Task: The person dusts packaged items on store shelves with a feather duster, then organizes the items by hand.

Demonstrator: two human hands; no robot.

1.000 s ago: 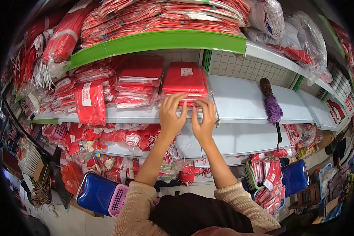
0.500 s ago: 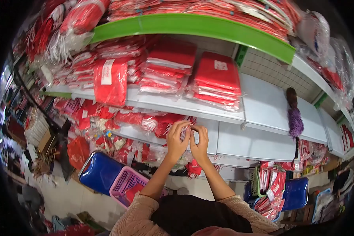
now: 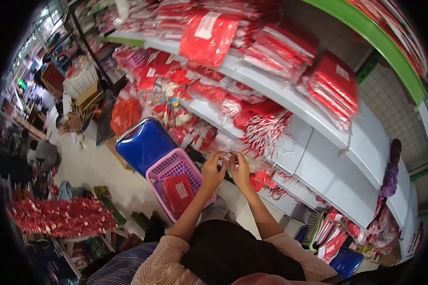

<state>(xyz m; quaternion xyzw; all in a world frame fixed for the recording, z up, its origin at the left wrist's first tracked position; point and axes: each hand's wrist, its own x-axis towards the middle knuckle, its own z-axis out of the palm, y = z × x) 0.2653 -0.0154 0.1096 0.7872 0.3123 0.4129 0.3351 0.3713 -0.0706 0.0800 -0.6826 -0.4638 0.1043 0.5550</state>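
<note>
My left hand (image 3: 213, 172) and my right hand (image 3: 239, 171) are raised in front of my body, fingers curled with the fingertips close together. Whatever they pinch, if anything, is too small to make out. Below and left of my left hand stands a pink plastic basket (image 3: 153, 176) with a red packet (image 3: 177, 190) lying in it. Just beyond my fingers, a bunch of red and white tasselled items (image 3: 266, 130) hangs over the lower shelf's edge.
Stacks of red packets in clear plastic (image 3: 330, 88) lie on the white shelf (image 3: 280, 88). A blue stool (image 3: 145, 145) adjoins the pink basket. Red tinsel (image 3: 62, 216) hangs at the lower left. A purple duster (image 3: 390, 180) hangs at the right, and a green basket (image 3: 314, 230) with packets stands at the lower right.
My view has turned left and down, so the shelves shift right and the pink basket shows more fully. My hands stay together, with fingers still curled.
</note>
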